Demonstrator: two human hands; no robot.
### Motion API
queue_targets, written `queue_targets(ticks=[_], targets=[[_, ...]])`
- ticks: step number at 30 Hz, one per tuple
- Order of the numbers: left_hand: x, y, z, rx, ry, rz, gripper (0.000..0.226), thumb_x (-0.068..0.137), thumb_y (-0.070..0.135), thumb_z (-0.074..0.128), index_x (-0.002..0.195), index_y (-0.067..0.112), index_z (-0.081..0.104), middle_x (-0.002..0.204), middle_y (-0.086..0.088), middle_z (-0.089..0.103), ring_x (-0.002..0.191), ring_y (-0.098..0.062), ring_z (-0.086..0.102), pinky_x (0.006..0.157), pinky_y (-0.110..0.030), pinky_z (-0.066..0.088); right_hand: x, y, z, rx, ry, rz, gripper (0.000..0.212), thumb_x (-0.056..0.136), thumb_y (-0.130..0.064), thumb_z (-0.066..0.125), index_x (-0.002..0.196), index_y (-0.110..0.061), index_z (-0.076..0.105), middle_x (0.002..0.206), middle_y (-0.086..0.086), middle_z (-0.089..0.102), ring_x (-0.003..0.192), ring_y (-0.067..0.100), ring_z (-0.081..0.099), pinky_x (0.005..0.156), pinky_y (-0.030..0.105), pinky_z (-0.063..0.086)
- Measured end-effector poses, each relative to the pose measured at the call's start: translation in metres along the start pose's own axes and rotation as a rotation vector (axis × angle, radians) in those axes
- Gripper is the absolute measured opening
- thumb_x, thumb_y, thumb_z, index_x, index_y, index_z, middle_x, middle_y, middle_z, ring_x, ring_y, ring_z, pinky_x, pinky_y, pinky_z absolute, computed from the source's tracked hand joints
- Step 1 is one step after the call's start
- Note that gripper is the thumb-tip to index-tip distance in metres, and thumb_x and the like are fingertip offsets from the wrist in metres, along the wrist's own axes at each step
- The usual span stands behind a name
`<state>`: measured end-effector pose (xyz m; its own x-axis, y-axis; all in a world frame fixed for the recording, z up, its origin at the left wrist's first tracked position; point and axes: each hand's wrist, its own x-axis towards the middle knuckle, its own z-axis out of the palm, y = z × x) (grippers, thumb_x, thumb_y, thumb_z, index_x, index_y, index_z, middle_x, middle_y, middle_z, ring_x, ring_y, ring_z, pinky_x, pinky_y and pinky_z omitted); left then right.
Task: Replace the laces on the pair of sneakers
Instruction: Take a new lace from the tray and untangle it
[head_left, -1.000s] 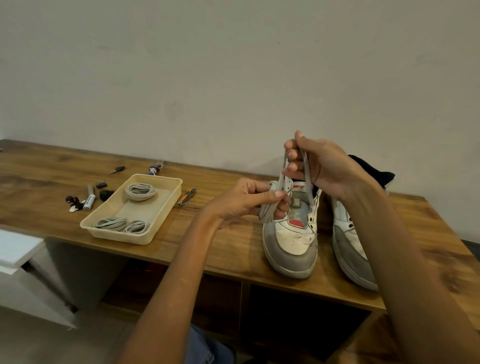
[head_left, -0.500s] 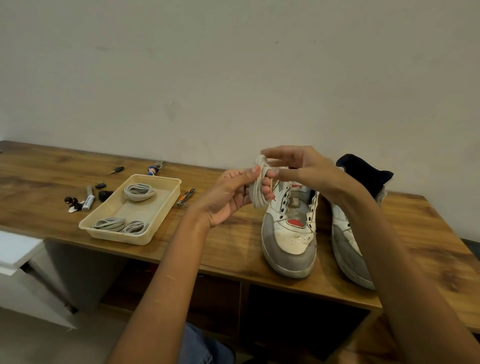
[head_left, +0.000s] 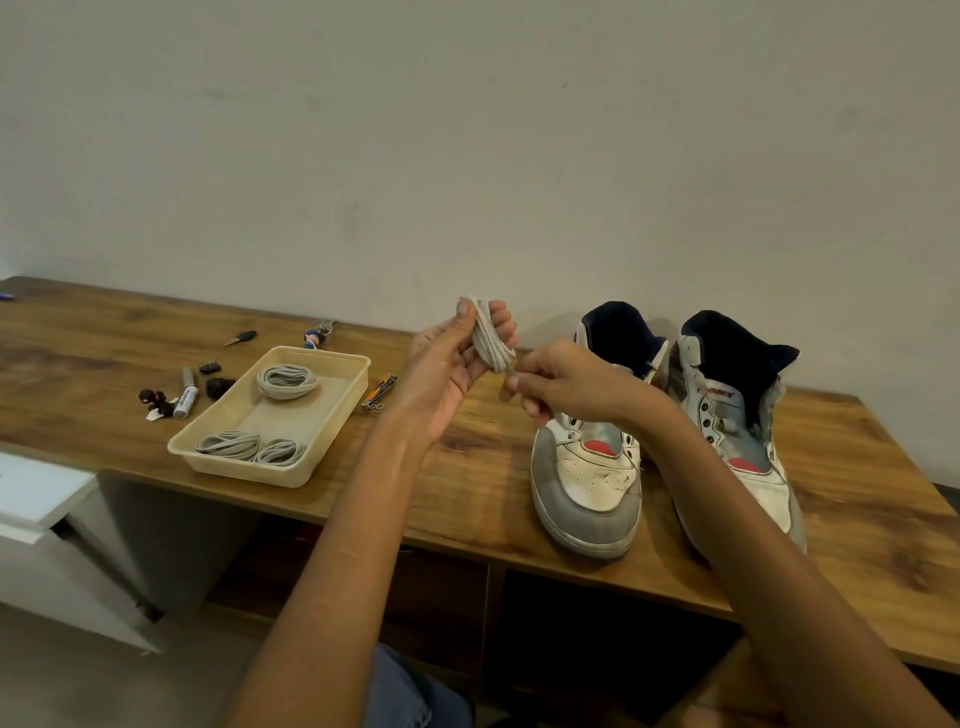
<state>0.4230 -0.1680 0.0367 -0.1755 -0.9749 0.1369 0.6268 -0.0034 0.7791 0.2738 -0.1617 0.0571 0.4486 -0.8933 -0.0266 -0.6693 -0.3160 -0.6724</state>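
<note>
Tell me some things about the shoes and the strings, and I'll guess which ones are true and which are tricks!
1. The left hand holds a bundled-up lace. True.
2. Both sneakers have laces in them. False: the left sneaker and the right sneaker show bare eyelets.
3. The tray holds three lace coils. True.
4. The tray sits to the right of the sneakers. False: it sits to their left on the table.
5. The right hand rests flat on the table. False: it is raised, pinching the end of the lace bundle.
</note>
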Motion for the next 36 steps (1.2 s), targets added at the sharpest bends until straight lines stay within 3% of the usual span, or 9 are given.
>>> queue_targets(ticks=[3, 6, 8, 12, 19, 22, 30, 32, 36], targets=[[0.002, -0.001, -0.002, -0.001, 0.066, 0.004, 0.032, 0.100, 0.021, 0.038, 0.103, -0.003, 0.060, 0.086, -0.010, 0.072, 0.082, -0.014, 0.070, 0.073, -0.024, 0.057, -0.001, -0.004, -0.004, -0.166, 0.113, -0.022, 0.024, 0.096, -0.020, 0.053, 0.086, -0.004, 0.069, 0.056, -0.006, 0.057, 0.056, 0.013, 0.057, 0.070, 0.032, 0.053], [0.003, -0.002, 0.000, 0.001, 0.108, -0.029, 0.039, 0.102, 0.024, 0.031, 0.100, -0.003, 0.059, 0.084, -0.009, 0.072, 0.080, -0.014, 0.070, 0.067, -0.024, 0.057, -0.002, -0.010, -0.002, -0.347, 0.323, -0.053, 0.025, 0.089, -0.033, 0.063, 0.065, -0.023, 0.062, 0.053, -0.009, 0.052, 0.051, 0.008, 0.047, 0.053, 0.029, 0.042], [0.003, -0.004, 0.001, 0.020, 0.129, -0.046, 0.041, 0.103, 0.025, 0.028, 0.099, -0.002, 0.059, 0.086, -0.010, 0.071, 0.080, -0.014, 0.070, 0.064, -0.023, 0.057, -0.003, -0.013, 0.000, -0.439, 0.452, -0.047, 0.021, 0.086, -0.037, 0.065, 0.068, -0.027, 0.061, 0.056, -0.008, 0.051, 0.053, 0.010, 0.044, 0.050, 0.025, 0.034], [0.002, -0.010, 0.002, 0.113, 0.128, -0.063, 0.038, 0.103, 0.023, 0.029, 0.099, 0.001, 0.060, 0.090, -0.008, 0.070, 0.083, -0.014, 0.068, 0.069, -0.021, 0.057, 0.002, -0.008, -0.001, -0.313, 0.604, -0.105, 0.017, 0.079, -0.034, 0.073, 0.077, -0.017, 0.072, 0.065, -0.006, 0.060, 0.057, 0.008, 0.049, 0.054, 0.027, 0.042], [0.000, -0.025, 0.015, 0.206, 0.056, -0.107, 0.037, 0.103, 0.025, 0.030, 0.093, 0.008, 0.061, 0.086, -0.005, 0.070, 0.084, -0.013, 0.065, 0.080, -0.025, 0.053, 0.005, 0.009, 0.002, -0.036, 0.724, -0.069, 0.033, 0.069, -0.036, 0.082, 0.086, -0.013, 0.064, 0.066, -0.004, 0.065, 0.065, 0.013, 0.062, 0.066, 0.037, 0.054], [0.000, -0.031, 0.016, 0.219, 0.041, -0.096, 0.038, 0.102, 0.027, 0.030, 0.090, 0.009, 0.061, 0.087, -0.005, 0.070, 0.086, -0.014, 0.066, 0.084, -0.027, 0.052, 0.006, 0.013, 0.004, 0.028, 0.793, -0.042, 0.042, 0.068, -0.036, 0.082, 0.092, -0.015, 0.054, 0.064, -0.008, 0.063, 0.062, 0.007, 0.060, 0.064, 0.031, 0.051], [0.001, -0.033, 0.012, 0.268, 0.038, -0.096, 0.048, 0.102, 0.037, 0.027, 0.116, 0.001, 0.056, 0.115, -0.016, 0.063, 0.103, -0.017, 0.062, 0.086, -0.024, 0.052, 0.012, 0.015, 0.022, 0.184, 0.889, -0.046, 0.046, 0.074, -0.028, 0.079, 0.105, -0.009, 0.052, 0.081, -0.003, 0.072, 0.066, 0.001, 0.062, 0.063, 0.009, 0.045], [0.001, -0.033, 0.012, 0.269, 0.035, -0.110, 0.051, 0.101, 0.039, 0.025, 0.118, 0.002, 0.055, 0.115, -0.014, 0.063, 0.103, -0.016, 0.062, 0.086, -0.022, 0.052, 0.013, 0.015, 0.025, 0.166, 0.918, -0.038, 0.037, 0.075, -0.026, 0.078, 0.100, -0.009, 0.057, 0.081, -0.001, 0.072, 0.068, 0.004, 0.064, 0.066, 0.011, 0.048], [0.001, -0.038, 0.014, 0.303, 0.040, -0.146, 0.062, 0.099, 0.048, 0.020, 0.123, 0.001, 0.054, 0.113, -0.011, 0.064, 0.100, -0.012, 0.062, 0.085, -0.020, 0.051, 0.014, 0.016, 0.029, 0.037, 0.847, -0.054, 0.018, 0.081, -0.018, 0.073, 0.093, -0.005, 0.072, 0.084, 0.006, 0.073, 0.075, 0.012, 0.068, 0.075, 0.033, 0.057]])
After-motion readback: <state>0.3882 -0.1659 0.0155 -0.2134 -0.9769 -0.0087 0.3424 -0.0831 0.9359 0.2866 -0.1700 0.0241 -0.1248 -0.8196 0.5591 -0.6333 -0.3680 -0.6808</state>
